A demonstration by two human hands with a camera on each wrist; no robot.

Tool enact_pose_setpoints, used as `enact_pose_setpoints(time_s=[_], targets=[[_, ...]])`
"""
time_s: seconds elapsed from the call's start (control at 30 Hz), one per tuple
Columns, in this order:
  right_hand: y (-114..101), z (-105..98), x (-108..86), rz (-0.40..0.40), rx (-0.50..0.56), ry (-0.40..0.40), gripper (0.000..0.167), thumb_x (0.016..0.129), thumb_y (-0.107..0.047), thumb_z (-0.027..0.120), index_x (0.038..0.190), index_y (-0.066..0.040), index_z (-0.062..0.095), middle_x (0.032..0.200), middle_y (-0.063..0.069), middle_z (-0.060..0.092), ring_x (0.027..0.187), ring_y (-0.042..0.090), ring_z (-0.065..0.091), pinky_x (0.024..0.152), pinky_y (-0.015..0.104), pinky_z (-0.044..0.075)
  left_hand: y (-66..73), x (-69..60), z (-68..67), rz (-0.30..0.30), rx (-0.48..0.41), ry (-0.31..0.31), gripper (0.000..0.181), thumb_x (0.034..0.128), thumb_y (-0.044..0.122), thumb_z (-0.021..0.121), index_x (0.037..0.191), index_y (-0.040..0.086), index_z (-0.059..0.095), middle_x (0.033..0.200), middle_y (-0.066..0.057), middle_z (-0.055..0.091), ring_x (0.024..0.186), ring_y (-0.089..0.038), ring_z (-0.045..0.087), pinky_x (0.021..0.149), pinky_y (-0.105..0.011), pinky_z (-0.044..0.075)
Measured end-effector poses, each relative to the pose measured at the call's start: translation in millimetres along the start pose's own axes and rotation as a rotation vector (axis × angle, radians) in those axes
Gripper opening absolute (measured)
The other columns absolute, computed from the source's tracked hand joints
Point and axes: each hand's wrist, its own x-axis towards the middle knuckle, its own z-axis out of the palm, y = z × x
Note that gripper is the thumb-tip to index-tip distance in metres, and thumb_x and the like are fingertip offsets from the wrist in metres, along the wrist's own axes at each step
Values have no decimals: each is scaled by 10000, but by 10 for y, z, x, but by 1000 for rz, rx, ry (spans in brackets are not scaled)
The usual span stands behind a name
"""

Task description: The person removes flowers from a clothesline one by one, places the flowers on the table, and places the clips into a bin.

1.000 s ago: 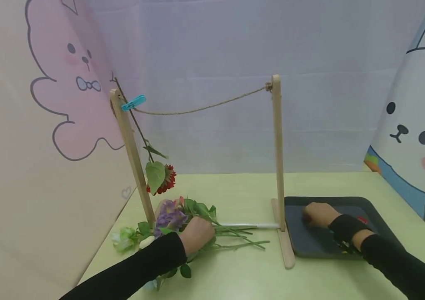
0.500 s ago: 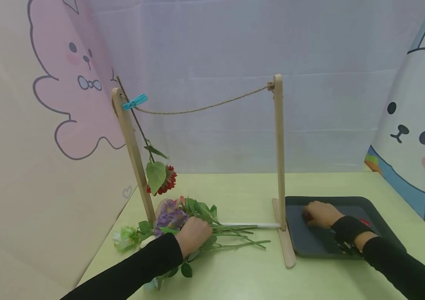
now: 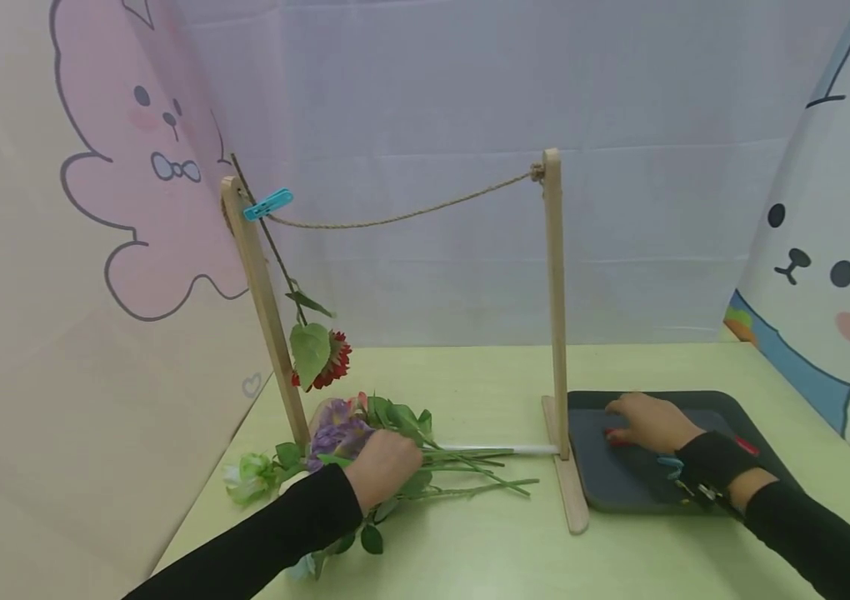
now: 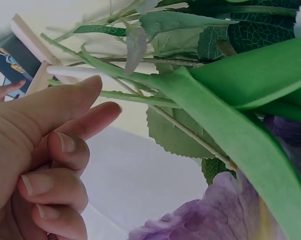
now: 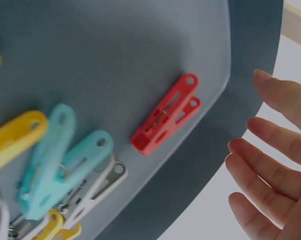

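Observation:
In the head view my left hand (image 3: 386,462) lies over a heap of artificial flowers. In the left wrist view its thumb and index finger pinch a thin green stem (image 4: 140,98), the other fingers curled. A purple flower (image 4: 205,207) with broad green leaves is close beside it. My right hand (image 3: 653,423) hovers over the dark grey tray (image 3: 721,404), fingers apart and holding nothing. In the right wrist view a red clothespin (image 5: 165,115) lies inside the tray, away from the fingers. Near it are a turquoise clothespin (image 5: 60,160), a yellow one (image 5: 15,140) and a white one (image 5: 98,190).
Behind the flowers stands a wooden frame (image 3: 556,308) with a sagging twine line (image 3: 387,223). At its left end a blue clothespin (image 3: 267,205) holds a red flower (image 3: 335,362) head down. The pale table (image 3: 500,550) meets a hanging cloth at the back.
My right hand's fingers, curled over the tray before, have spread, and the hand has shifted slightly away and to the right. My left hand stays almost where it was on the flowers.

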Motion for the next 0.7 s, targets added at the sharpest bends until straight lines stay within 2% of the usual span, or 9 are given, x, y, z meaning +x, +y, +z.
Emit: enact_pose_setpoints(time_s=[0.23, 0.33, 0.5, 0.63, 0.7], targets=[[-60, 15, -94, -47, -38, 68, 319, 745, -270, 742, 979, -64, 678, 864, 43, 623, 744, 196, 587, 562, 302, 462, -27, -22, -9, -9, -30, 29, 465, 710, -2, 696, 494, 186, 331, 508, 73, 181, 503, -76, 119, 454, -229, 144], [-76, -8, -95, -55, -33, 109, 303, 750, -246, 740, 982, -61, 679, 874, 48, 629, 762, 207, 599, 586, 321, 478, -43, -25, -18, -18, -48, 36, 462, 705, -6, 689, 492, 187, 328, 500, 82, 194, 495, -67, 136, 443, -221, 166], [-146, -101, -71, -24, 7, 192, 293, 784, -217, 712, 1021, -50, 671, 966, 105, 655, 847, 274, 633, 642, 373, 509, -102, -39, -96, -40, -45, 29, 544, 764, 42, 684, 528, 187, 216, 524, 63, 120, 498, -79, 115, 458, -227, 138], [-241, -257, -39, -8, 67, 340, 238, 801, -190, 695, 999, -59, 675, 948, 102, 667, 838, 273, 637, 663, 389, 509, -179, -36, -157, -61, -61, 62, 571, 778, 44, 669, 555, 186, 163, 549, 55, 86, 502, -82, 100, 457, -240, 107], [-300, -361, -15, -32, 90, 461, 177, 791, -180, 704, 932, -76, 678, 888, 76, 670, 799, 251, 635, 665, 387, 506, -226, -35, -153, -72, -79, 95, 562, 777, 28, 656, 553, 182, 164, 555, 57, 87, 507, -77, 98, 458, -241, 92]])
